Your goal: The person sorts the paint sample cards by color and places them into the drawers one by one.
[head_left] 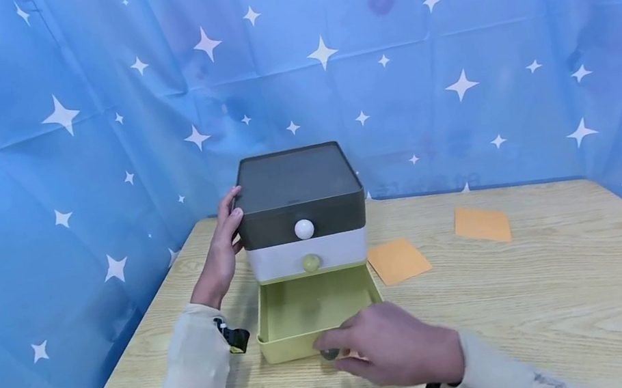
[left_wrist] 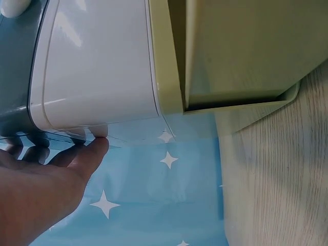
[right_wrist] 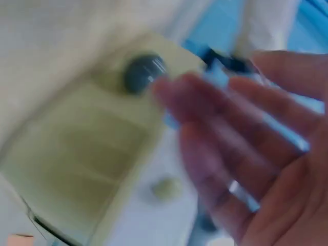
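A small drawer unit (head_left: 295, 176) stands on the table, with a dark grey tier on top, a white tier in the middle and a green one at the bottom. The green bottom drawer (head_left: 288, 349) is pulled out, and nothing is visible in it. My left hand (head_left: 219, 259) rests with extended fingers against the unit's left side. By the drawer's dark round knob (right_wrist: 143, 73) is my right hand (head_left: 388, 347). Its loosely bent fingers appear beside the knob, not wrapped round it; blur hides whether a fingertip touches.
Two orange square sheets (head_left: 399, 260) (head_left: 481, 224) lie on the wooden table (head_left: 553, 290) right of the unit. A white knob (head_left: 304, 229) and a green knob (head_left: 311, 262) stick out from the upper drawers. Blue star-printed cloth (head_left: 292, 86) hangs behind the table and at its sides.
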Demonstrator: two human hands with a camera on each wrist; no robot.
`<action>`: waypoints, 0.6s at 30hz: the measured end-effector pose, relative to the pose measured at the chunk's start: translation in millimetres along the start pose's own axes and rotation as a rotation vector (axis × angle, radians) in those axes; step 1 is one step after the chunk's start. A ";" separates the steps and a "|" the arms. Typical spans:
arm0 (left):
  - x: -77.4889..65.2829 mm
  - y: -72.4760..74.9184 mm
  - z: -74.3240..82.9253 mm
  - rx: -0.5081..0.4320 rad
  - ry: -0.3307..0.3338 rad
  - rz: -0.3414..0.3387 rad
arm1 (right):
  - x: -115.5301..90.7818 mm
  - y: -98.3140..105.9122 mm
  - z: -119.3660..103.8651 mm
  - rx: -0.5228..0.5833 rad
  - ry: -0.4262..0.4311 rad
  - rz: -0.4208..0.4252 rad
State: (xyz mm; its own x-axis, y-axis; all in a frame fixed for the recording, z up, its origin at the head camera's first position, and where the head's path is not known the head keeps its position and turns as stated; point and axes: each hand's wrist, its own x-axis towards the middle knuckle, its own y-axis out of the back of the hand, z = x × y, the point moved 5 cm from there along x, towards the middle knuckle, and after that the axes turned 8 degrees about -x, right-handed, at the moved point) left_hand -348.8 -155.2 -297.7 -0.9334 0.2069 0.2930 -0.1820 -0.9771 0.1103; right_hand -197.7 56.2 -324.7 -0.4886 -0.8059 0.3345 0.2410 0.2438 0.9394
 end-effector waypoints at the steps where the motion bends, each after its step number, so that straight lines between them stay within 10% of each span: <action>1: -0.2 0.6 0.0 -0.003 0.001 0.002 | -0.3 9.1 5.2 0.071 0.020 0.043; 5: -0.1 1.8 -0.6 -0.005 0.001 0.000 | -4.7 40.0 41.9 0.179 -0.011 0.280; 8: 0.6 1.4 -0.6 -0.002 -0.004 0.003 | -9.6 46.4 82.8 0.152 -0.218 0.326; 18: 0.6 1.2 -1.2 0.006 0.000 0.008 | -26.7 -38.7 172.0 0.003 -0.778 -0.359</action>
State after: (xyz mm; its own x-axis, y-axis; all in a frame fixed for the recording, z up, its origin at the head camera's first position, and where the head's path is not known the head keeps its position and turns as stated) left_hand -349.9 -156.3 -298.5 -0.9350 0.1988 0.2938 -0.1722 -0.9784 0.1139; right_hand -338.3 161.1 -357.0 -0.9715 -0.2352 -0.0283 -0.0405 0.0469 0.9981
